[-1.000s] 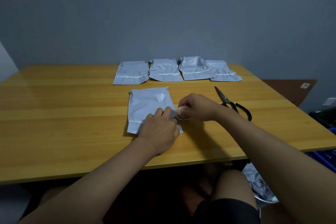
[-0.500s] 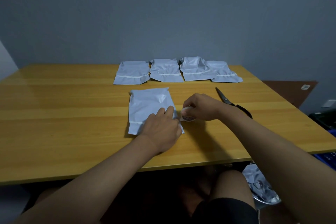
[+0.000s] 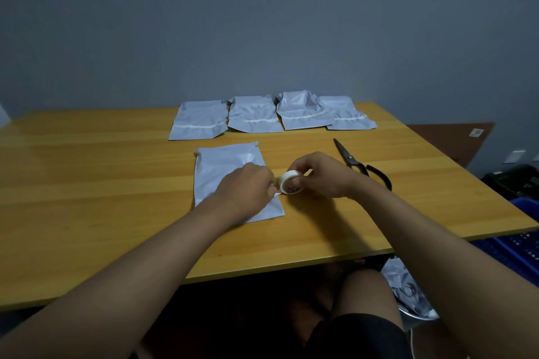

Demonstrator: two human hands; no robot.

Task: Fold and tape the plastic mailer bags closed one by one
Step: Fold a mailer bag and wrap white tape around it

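White tape roll (image 3: 291,182) in right grip (image 3: 323,175); left grip (image 3: 248,189) pinches its end on mailer (image 3: 224,166).

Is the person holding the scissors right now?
No, the scissors lie on the table untouched, while the right hand holds the tape roll.
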